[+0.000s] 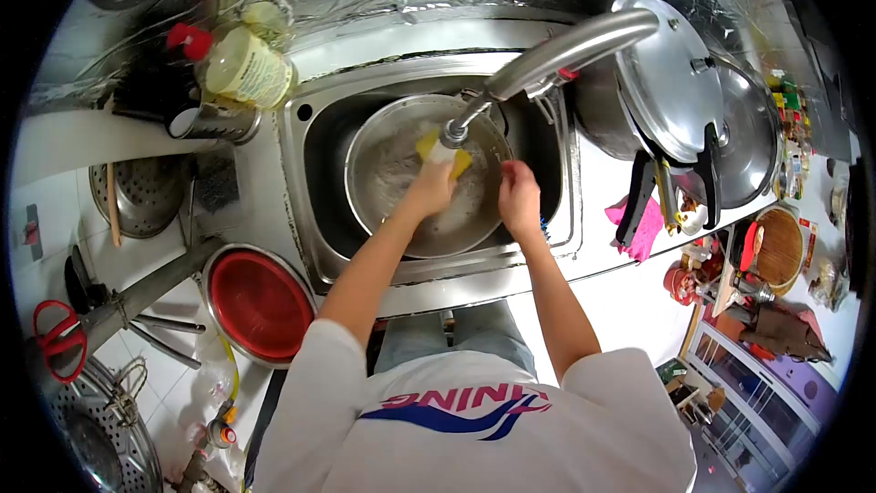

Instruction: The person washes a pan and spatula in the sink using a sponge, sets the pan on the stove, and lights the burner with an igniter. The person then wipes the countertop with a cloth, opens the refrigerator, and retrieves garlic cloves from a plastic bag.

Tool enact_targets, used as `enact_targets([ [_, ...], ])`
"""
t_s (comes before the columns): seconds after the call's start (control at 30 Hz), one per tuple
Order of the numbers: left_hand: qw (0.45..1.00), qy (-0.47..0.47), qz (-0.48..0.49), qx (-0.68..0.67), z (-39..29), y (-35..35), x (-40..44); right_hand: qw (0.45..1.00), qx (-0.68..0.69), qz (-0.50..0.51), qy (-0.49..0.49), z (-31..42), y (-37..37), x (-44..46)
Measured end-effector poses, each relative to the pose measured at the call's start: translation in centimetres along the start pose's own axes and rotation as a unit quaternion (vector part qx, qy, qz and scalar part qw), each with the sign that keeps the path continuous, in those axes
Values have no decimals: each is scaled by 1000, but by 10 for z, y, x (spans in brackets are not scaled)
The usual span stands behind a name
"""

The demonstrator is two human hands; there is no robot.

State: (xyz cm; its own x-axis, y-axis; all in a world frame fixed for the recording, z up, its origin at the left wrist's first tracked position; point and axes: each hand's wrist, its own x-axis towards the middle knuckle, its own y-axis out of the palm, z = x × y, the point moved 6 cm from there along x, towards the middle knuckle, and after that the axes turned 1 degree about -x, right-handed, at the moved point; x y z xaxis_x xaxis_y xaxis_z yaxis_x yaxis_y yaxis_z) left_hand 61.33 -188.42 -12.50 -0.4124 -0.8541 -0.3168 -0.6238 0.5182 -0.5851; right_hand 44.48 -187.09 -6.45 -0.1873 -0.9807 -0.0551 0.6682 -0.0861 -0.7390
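A round metal basin [383, 187] with cloudy water in it stands in the stainless steel sink [315, 141]. My left hand [434, 188] reaches over the basin, its fingers closed on a yellow sponge [462, 162] right below the faucet's spout [453, 133]. The spout end partly covers the sponge and fingertips. At the basin's right rim is my right hand [520, 199], fingers curled around the edge; part of the grip is hidden.
Right of the sink stand a pressure cooker with its lid [671, 64] and a pink cloth [646, 228]. A pump bottle [246, 68] is at the back left. Below left are a red basin [258, 304] and red-handled scissors [60, 340].
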Motion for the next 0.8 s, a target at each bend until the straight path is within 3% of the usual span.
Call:
enact_targets([
  [0.07,987,31,-152,47,3,-6,19,998,-28,30,-53,0,-1,-16],
  [0.1,988,-116,-99,-25,27,-2,33,995,-42,36,-78,4,-3,-21],
  [0.17,946,-141,-290,-41,23,1,22,996,-29,42,-78,8,-8,-21],
  [0.2,946,-143,-287,-39,20,1,23,998,-3,39,-58,6,-11,-21],
  [0.27,979,71,-126,141,-10,10,37,998,36,10,-48,6,-19,-20],
  [0.3,979,71,-127,145,-1,7,40,998,40,9,-49,8,-25,-17],
  [0.37,967,-53,-203,145,45,3,45,997,26,-22,-72,14,-44,-16],
  [0.43,971,-67,-227,34,27,-2,41,998,6,-22,-63,5,-52,-20],
  [0.5,955,147,-151,210,-33,-5,37,990,-140,30,3,-6,-53,-29],
  [0.53,981,47,-109,154,21,14,58,977,-202,57,36,-12,-53,-33],
  [0.57,981,-112,-152,-33,56,11,65,977,-202,56,36,-14,-54,-36],
  [0.63,974,31,-225,-16,5,-8,60,944,-292,152,20,-22,-44,-40],
  [0.67,974,28,-226,-16,6,7,69,920,-346,184,-15,-26,-35,-40],
  [0.73,976,11,-165,-140,7,39,89,919,-327,220,29,-38,-27,-31],
  [0.8,990,32,-59,-124,-16,38,73,915,-308,252,70,-45,-31,-26],
])
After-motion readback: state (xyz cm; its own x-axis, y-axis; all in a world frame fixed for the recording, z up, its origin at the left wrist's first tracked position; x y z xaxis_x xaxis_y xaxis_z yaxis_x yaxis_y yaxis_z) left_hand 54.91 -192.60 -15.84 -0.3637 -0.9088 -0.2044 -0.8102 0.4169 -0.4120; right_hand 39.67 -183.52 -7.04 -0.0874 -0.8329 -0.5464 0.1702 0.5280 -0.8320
